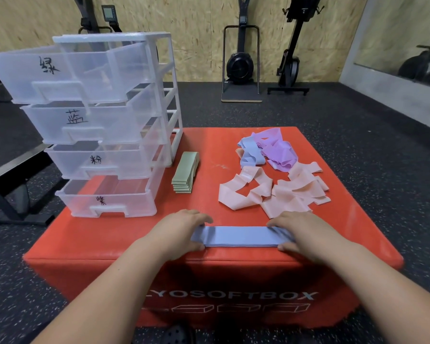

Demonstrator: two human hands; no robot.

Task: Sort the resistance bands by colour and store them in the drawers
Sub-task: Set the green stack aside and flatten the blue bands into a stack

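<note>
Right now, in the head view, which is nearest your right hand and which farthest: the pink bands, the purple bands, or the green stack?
From the right hand:
1. Pink bands, just beyond it.
2. Purple bands, farther back.
3. Green stack, far left, by the drawers.

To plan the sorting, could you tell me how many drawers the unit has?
4, all pulled open: top drawer, second drawer, third drawer, bottom drawer. None seems hidden.

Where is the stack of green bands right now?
In the head view, the green bands lie in a neat stack on the red box, left of centre, just right of the drawer unit and left of the loose pink bands.
</note>
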